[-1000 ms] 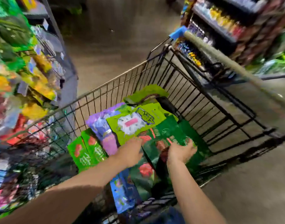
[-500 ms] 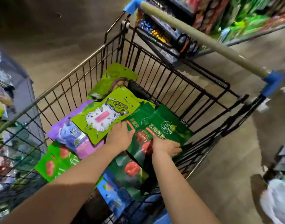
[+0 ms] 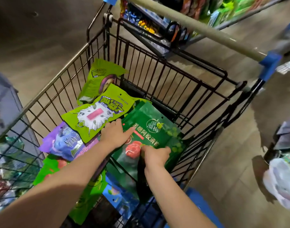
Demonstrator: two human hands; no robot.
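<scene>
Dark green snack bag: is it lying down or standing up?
Lying down. The dark green snack bag faces up atop other bags in the shopping cart, left hand resting on it, right hand pinching it.

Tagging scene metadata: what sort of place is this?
Most likely a supermarket aisle. A wire shopping cart holds sealed snack bags, among them a dark green bag, and stocked shelves of packaged goods stand beyond the cart's handle bar.
</scene>
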